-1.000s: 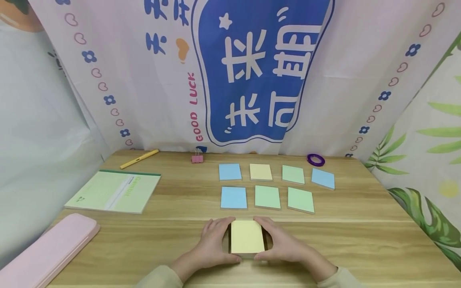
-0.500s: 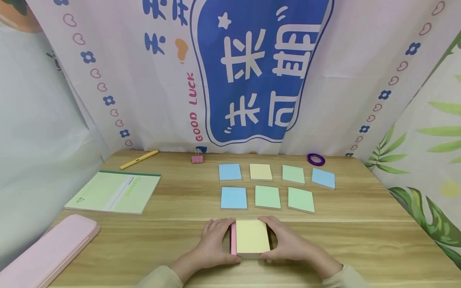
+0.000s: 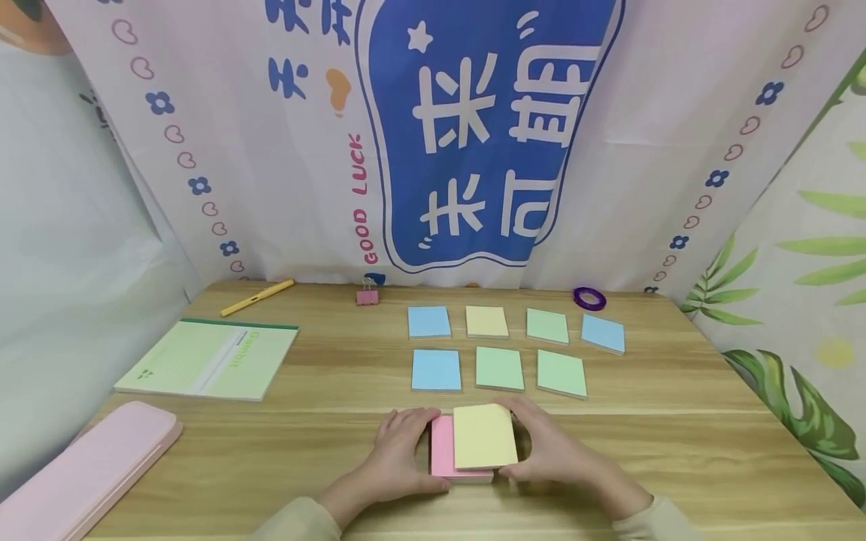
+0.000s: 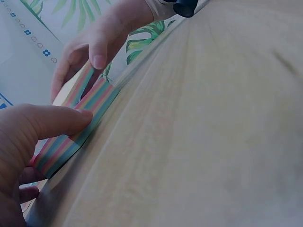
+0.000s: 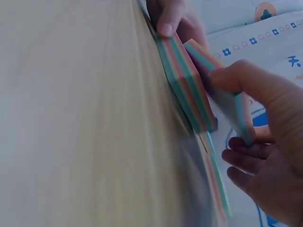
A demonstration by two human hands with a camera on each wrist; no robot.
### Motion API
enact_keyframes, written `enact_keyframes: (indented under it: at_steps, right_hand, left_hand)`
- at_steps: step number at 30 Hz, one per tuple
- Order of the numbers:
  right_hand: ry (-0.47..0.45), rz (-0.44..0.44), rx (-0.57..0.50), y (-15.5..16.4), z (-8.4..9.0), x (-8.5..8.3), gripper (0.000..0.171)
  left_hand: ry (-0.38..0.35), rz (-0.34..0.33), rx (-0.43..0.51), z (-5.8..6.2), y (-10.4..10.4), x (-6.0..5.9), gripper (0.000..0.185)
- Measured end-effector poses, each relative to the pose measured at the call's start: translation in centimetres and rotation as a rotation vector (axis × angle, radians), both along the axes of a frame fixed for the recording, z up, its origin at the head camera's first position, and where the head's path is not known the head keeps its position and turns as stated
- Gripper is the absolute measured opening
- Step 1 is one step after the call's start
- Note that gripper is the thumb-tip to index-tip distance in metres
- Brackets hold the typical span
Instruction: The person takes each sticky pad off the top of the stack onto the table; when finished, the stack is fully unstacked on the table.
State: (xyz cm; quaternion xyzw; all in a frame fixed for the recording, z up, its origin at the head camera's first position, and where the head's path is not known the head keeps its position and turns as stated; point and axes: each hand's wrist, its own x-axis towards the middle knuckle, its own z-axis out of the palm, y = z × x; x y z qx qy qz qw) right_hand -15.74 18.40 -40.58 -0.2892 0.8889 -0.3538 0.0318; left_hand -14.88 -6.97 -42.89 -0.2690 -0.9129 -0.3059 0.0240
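A thick sticky-note block with rainbow-striped sides lies near the table's front edge. Its upper part, yellow on top (image 3: 484,436), is lifted and shifted right, and my right hand (image 3: 558,454) grips it, with the thumb (image 5: 251,80) on its near edge. The lower part, pink on top (image 3: 443,445), stays on the wood. My left hand (image 3: 401,451) holds that part, thumb (image 4: 52,122) against its striped side (image 4: 78,130). In the right wrist view the lifted part (image 5: 222,97) tilts up off the lower part (image 5: 184,82).
Several blue, yellow and green note pads (image 3: 499,367) lie in two rows behind the hands. A green notebook (image 3: 210,359), a pink case (image 3: 88,473) and a yellow pen (image 3: 257,297) are at the left. A pink binder clip (image 3: 367,296) and a purple tape roll (image 3: 590,298) sit by the cloth backdrop.
My right hand has slid the yellow-topped upper part to the right and raised it, uncovering the pink sheet beneath. The left hand has stayed on the lower part.
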Motion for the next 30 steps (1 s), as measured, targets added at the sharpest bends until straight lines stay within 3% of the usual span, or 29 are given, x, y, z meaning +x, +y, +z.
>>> enact_keyframes:
  at_steps: [7, 19, 30]
  right_hand:
    - [0.141, -0.097, -0.117, 3.8, 0.5, -0.7, 0.084]
    - [-0.051, -0.291, -0.296, 13.2, 2.7, -1.4, 0.077]
    - [-0.065, -0.437, -0.252, 17.9, 0.6, -2.8, 0.069]
  left_hand:
    - [-0.008, -0.01, 0.007, -0.2, 0.0, 0.1, 0.09]
    - [-0.015, -0.013, 0.005, 0.0, -0.1, 0.1, 0.09]
    - [-0.013, -0.007, -0.001, 0.0, -0.1, 0.0, 0.09]
